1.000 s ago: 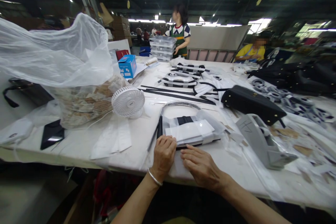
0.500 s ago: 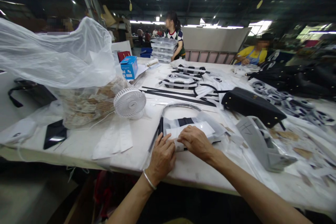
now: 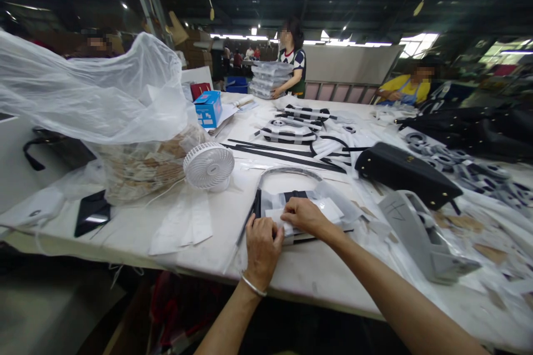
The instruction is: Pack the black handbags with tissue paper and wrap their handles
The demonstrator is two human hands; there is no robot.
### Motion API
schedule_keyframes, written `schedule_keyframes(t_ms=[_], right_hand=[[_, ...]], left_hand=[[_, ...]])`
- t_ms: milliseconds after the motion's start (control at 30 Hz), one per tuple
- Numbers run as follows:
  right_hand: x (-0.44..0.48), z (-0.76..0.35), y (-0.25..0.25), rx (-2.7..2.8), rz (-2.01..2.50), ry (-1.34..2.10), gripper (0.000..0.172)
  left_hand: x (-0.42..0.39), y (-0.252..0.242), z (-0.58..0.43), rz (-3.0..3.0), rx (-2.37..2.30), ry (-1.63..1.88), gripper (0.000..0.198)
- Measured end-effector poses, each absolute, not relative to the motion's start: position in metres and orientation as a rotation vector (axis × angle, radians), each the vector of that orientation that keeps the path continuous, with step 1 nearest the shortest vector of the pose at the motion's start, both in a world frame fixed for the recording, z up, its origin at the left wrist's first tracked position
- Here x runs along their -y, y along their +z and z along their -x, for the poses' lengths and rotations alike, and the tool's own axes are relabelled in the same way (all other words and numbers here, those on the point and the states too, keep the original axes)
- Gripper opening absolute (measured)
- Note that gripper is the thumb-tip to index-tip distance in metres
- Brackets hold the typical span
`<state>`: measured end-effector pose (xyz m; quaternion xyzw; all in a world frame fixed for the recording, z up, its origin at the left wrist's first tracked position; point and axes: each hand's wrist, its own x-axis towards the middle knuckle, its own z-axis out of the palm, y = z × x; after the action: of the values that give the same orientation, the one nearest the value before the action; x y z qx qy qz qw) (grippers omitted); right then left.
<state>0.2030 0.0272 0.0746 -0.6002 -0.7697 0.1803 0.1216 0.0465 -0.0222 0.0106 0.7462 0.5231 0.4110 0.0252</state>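
In front of me lies a black item partly covered in translucent wrapping, with a looped handle arching behind it. A white sheet lies over its near side. My right hand is closed in a pinch on this sheet. My left hand, a bangle at its wrist, curls its fingers at the near left edge, thumb and fingertips pinching the same sheet. The fingertips of both hands are close together. A dark strap stands out at the item's left.
A white fan and phone are left, beside a large plastic bag of brown scraps. To the right are a grey tape dispenser and a black bag. Black strips lie behind. A co-worker holds stacked clear packages.
My left hand has turned more upright and its fingers have drawn in at the sheet's edge. My right hand has shifted slightly. The view has swung a little left.
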Motion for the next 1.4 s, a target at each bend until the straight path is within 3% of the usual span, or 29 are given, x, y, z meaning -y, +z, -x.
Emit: schedule_keyframes(t_ms=[267, 500, 733, 1067, 1400], right_hand=[[-0.033, -0.206, 0.065, 2.164, 1.783, 0.591, 0.010], [-0.035, -0.209, 0.061, 2.137, 1.755, 0.651, 0.010], [-0.040, -0.209, 0.057, 2.135, 1.775, 0.642, 0.008], [-0.044, -0.206, 0.059, 2.084, 1.754, 0.597, 0.005], [0.003, -0.287, 0.100, 1.566, 1.707, 0.594, 0.030]], left_hand=[[0.021, 0.021, -0.046, -2.514, -1.653, 1.156, 0.006], [0.036, 0.014, -0.056, -2.845, -1.325, 1.224, 0.025], [0.043, -0.001, -0.057, -2.862, -1.357, 1.166, 0.035], [0.046, -0.001, -0.058, -2.821, -1.378, 1.140, 0.037], [0.042, -0.004, -0.054, -2.830, -1.355, 1.219, 0.042]])
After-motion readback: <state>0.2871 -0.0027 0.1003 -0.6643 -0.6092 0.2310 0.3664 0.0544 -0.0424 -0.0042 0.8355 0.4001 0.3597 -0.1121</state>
